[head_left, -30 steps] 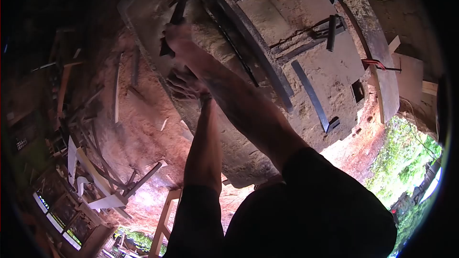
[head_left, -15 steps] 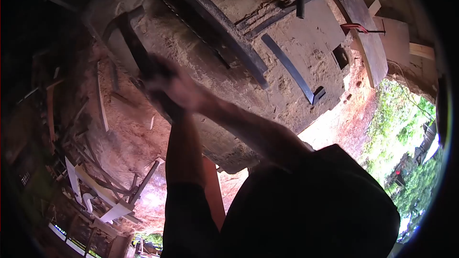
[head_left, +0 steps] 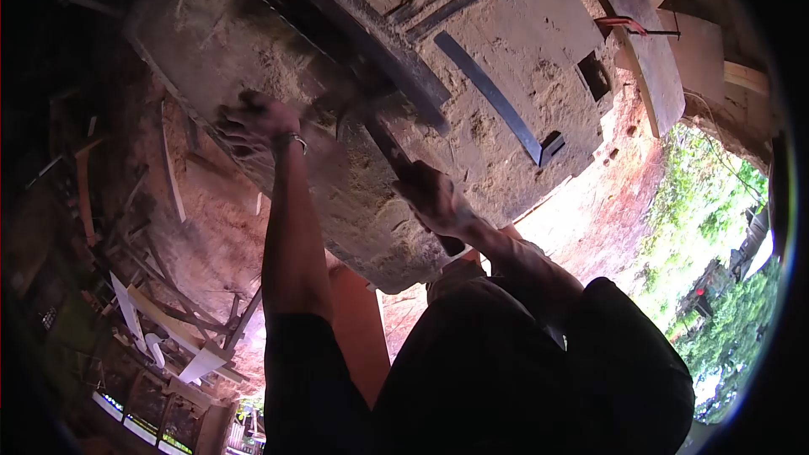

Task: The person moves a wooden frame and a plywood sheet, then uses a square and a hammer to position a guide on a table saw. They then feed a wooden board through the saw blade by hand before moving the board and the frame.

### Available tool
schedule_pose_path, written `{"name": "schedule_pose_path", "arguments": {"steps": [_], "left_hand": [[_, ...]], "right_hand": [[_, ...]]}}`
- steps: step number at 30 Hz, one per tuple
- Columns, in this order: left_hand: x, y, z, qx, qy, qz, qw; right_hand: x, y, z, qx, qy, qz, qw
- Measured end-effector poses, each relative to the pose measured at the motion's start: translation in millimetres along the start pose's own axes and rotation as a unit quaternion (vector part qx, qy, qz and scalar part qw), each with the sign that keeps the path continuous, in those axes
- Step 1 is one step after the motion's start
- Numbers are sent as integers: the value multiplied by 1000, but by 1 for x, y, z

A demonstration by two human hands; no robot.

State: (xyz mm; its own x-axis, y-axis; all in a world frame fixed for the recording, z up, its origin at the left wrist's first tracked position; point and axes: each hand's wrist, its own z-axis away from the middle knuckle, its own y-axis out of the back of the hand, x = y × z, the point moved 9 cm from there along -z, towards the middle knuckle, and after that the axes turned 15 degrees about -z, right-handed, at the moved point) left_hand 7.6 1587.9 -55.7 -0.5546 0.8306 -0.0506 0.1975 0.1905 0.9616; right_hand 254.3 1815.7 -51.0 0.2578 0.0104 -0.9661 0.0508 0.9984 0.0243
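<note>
My right hand (head_left: 434, 198) is wrapped around the wooden handle of a hammer (head_left: 385, 141). The hammer's head lies over the dusty tabletop (head_left: 514, 42), close to a long dark bar (head_left: 396, 59), and is partly lost in shadow. To the left, my left hand (head_left: 257, 122) lies near the tabletop's edge with its fingers spread and nothing in them; a bracelet circles the wrist. Right of the hammer, a flat metal strip (head_left: 489, 97) ends beside a small dark block (head_left: 552, 147).
A red clamp (head_left: 624, 25) grips a curved board (head_left: 653, 88) at the upper right. A square hole (head_left: 594, 76) is cut in the tabletop. Several wood offcuts (head_left: 181, 333) are piled on the reddish ground at lower left. Greenery (head_left: 725, 345) shows at the right.
My right hand has carried the hammer rightward and toward me, away from the tabletop's left edge. My left hand now shows apart from it, spread at the left. The view has shifted slightly.
</note>
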Motion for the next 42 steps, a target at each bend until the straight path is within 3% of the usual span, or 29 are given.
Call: {"name": "schedule_pose_path", "arguments": {"steps": [1, 3, 7, 9, 10, 13, 15, 16, 17, 18, 20, 22, 24, 28, 30, 33, 34, 36, 38, 39, 41, 42], "left_hand": [[1, 3, 0, -18, 6, 6, 1000], [0, 2, 1, -14, 10, 8, 1000], [0, -3, 1, 22, 10, -1, 1000], [-3, -4, 0, 8, 15, -3, 1000], [-2, -3, 0, -3, 14, -2, 1000], [0, -4, -1, 1, 16, -2, 1000], [-2, -6, -1, 2, 20, -2, 1000], [-1, -4, -2, -3, 20, -1, 1000], [-2, -4, -1, -9, 19, 0, 1000], [-6, -6, 1, -5, 20, -9, 1000], [-4, -8, -1, 10, 24, -19, 999], [-3, -8, -2, 10, 24, -20, 999], [-5, -8, -1, 7, 24, -19, 999], [-3, -9, -2, 7, 22, -9, 1000], [-7, -9, 0, 7, 17, -12, 1000], [-7, -8, 1, 9, 20, -12, 1000], [-6, -10, 0, 9, 27, -11, 1000], [-6, -9, -1, 27, 30, -13, 999], [-3, -7, 0, 65, 26, -16, 997], [-3, -13, -1, 50, 24, -4, 998], [-6, -15, -4, 24, 22, 17, 999], [-7, -14, -5, 18, 25, 12, 999]], "right_hand": [[-1, -4, 0, 12, 15, -15, 1000], [-5, -9, -4, 37, -82, -95, 991], [-25, 9, -7, -14, 140, 32, 990], [-25, 20, -13, -16, -71, -32, 997], [-34, 15, -14, -3, 23, 10, 1000], [-24, 16, -1, -46, -65, -39, 996], [-41, 24, -1, -77, 40, 48, 995], [-23, 33, -4, -58, -130, -56, 988], [-9, 36, 3, -35, -296, -158, 941], [-11, 34, 2, -41, -304, -174, 936], [-15, 24, -4, -26, -226, -176, 958], [-25, 18, -7, 0, -64, -104, 993], [-23, 7, 5, 49, 118, 14, 992], [-4, 22, 7, -4, -130, -110, 985], [-12, 25, 3, -4, -331, -187, 925], [-15, 8, -5, 49, -179, -120, 975], [-15, 7, -7, 39, -169, -87, 981], [-10, -2, -2, -32, -213, -90, 972], [-11, 5, -1, -66, -200, -61, 976], [-13, 13, -4, -66, -165, -32, 984], [-17, 33, -6, 7, -320, -188, 929], [-14, 30, -8, 7, -277, -168, 946]]}}
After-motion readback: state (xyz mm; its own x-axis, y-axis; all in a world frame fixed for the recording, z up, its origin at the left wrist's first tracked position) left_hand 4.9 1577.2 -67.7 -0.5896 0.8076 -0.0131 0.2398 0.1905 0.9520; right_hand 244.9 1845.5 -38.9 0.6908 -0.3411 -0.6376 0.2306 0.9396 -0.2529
